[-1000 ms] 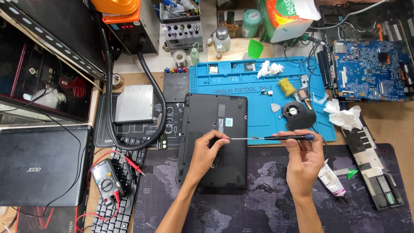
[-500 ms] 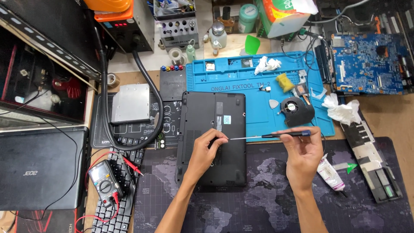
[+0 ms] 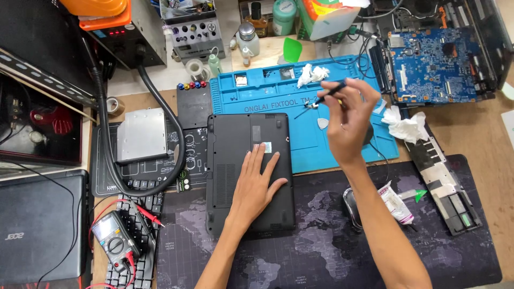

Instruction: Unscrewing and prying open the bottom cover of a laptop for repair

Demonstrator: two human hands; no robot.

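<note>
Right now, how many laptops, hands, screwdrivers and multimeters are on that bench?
Laptops: 2, one face-down under the left hand, black laptop, and a closed laptop
Hands: 2, with the right hand
Screwdrivers: 1, screwdriver
Multimeters: 1, multimeter
Total: 6

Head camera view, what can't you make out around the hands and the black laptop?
- Screwdriver tip, head view: too small to tell whether it carries a screw.
- Right hand covers the black part behind it on the blue mat.
- Left hand lies flat on the upturned laptop, hiding the panel beneath the palm.
- Laptop screw holes: too small to tell whether they are filled.
- Multimeter leads: cut off by the bottom edge.
</note>
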